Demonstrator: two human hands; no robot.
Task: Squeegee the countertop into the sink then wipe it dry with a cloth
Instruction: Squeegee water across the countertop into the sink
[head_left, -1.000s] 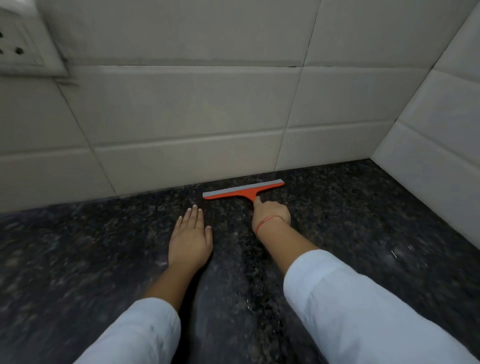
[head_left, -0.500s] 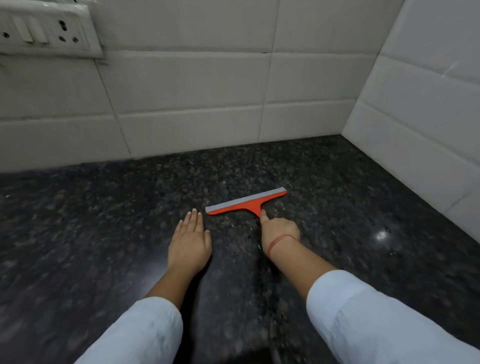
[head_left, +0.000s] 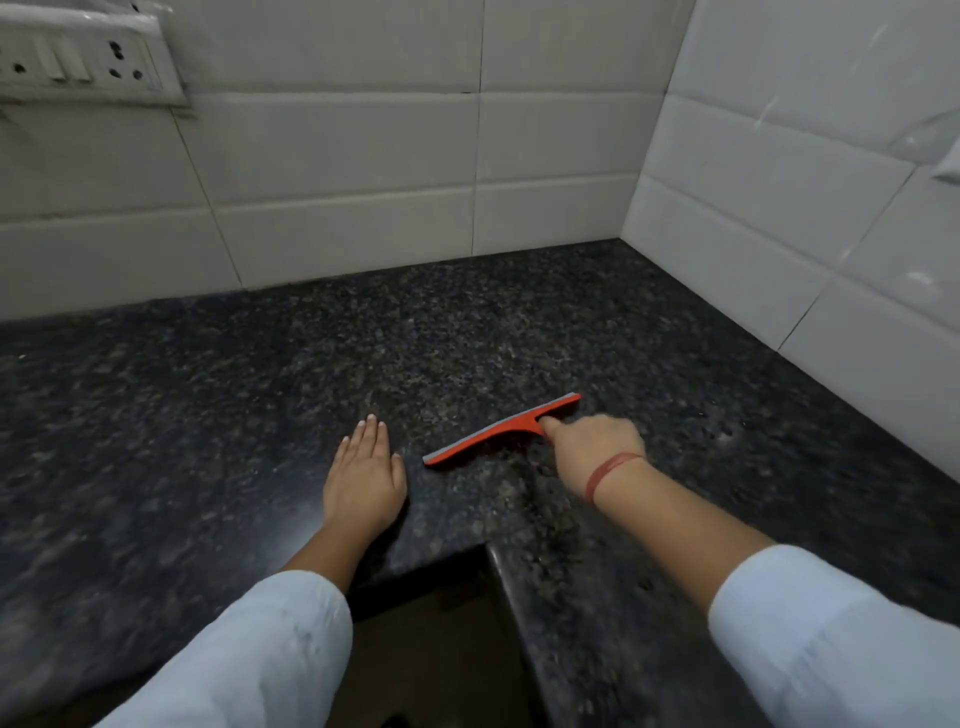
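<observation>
- Head view: the squeegee (head_left: 501, 430) is a small hand tool with an orange-red plastic body and a thin grey rubber strip along its far edge; its short handle runs back from the middle of the blade and is hidden under the right hand (head_left: 597, 451).
- It lies on the dark speckled granite worktop (head_left: 208, 415), well out from the back wall and nearer the front edge than the rear corner, just beyond the inner corner where the worktop's front edge turns.
- The blade's long axis runs slantwise: its left end sits closer to the front edge, its right end farther back toward the right-hand wall. The grey strip faces the tiled back wall (head_left: 332, 171); the handle points toward the person.
- The right hand's grip is closed around the handle, fingers curled, with the forefinger stretched forward along the neck to touch the blade's body. A red thread band (head_left: 608, 470) circles that wrist.
- The left hand (head_left: 363, 478) holds nothing: its grip is fully spread, palm flat on the worktop, fingers together and pointing at the back wall, just left of the blade's near end but not touching it.
- White sleeves (head_left: 831, 639) cover both forearms.
- A switch-and-socket plate (head_left: 83, 57) sits on the back wall, upper left.
</observation>
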